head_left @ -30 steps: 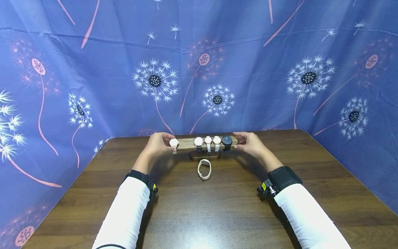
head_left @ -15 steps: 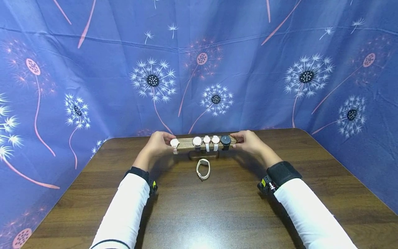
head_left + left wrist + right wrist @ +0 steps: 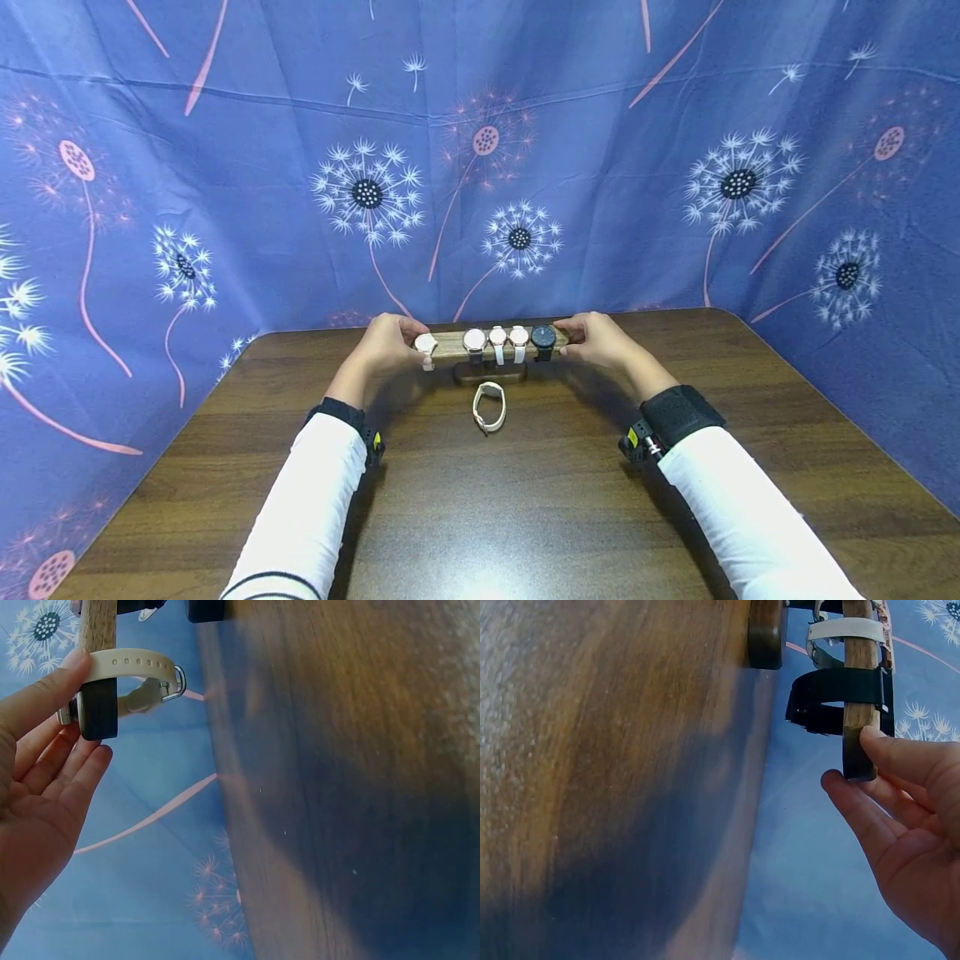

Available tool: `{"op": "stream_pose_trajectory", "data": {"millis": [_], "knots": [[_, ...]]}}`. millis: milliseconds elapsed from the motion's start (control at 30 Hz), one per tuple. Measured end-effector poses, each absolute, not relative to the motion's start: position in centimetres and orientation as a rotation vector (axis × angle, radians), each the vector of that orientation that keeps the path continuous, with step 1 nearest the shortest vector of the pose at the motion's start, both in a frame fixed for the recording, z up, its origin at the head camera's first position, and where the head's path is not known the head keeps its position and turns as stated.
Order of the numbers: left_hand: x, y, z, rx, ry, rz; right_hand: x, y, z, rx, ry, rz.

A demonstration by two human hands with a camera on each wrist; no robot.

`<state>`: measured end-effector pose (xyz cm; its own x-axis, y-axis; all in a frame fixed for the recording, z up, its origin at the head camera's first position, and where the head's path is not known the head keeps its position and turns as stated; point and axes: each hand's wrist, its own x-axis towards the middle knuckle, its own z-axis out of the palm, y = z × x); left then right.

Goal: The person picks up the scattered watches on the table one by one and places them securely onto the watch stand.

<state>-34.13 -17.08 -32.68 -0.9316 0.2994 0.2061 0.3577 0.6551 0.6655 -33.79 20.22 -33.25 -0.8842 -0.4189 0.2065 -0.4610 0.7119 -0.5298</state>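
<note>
A wooden watch stand [image 3: 450, 344] holds several wristwatches along its horizontal bar. At the bar's left end, my left hand [image 3: 384, 343] grips a wristwatch with a cream strap [image 3: 131, 663]; the thumb lies on the strap and the fingers are behind, near the watch's face. My right hand [image 3: 602, 342] pinches the bar's right end [image 3: 859, 754] between thumb and fingers, beside a black wristwatch [image 3: 543, 337]. Between the hands hang a dark-strapped wristwatch [image 3: 474, 340] and two white-strapped wristwatches, one [image 3: 498, 337] left of the other [image 3: 518, 337].
A buckled cream wristwatch [image 3: 489, 408] lies on the brown wooden table [image 3: 480, 500] in front of the stand's dark base [image 3: 491, 375]. Behind the table hangs a blue cloth [image 3: 285, 208] with dandelion prints.
My left hand has moved slightly right, and the cream-strapped wristwatch has slid inward along the bar with it. My right hand stays at the bar's right end. The view has shifted slightly.
</note>
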Motion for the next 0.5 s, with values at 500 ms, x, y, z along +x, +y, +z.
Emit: {"op": "stream_pose_trajectory", "data": {"millis": [500], "knots": [[-34.41, -16.57, -32.37, -0.568, -2.812, -1.049, -33.73, 20.11, -33.03, 0.728, -2.845, 0.87]]}}
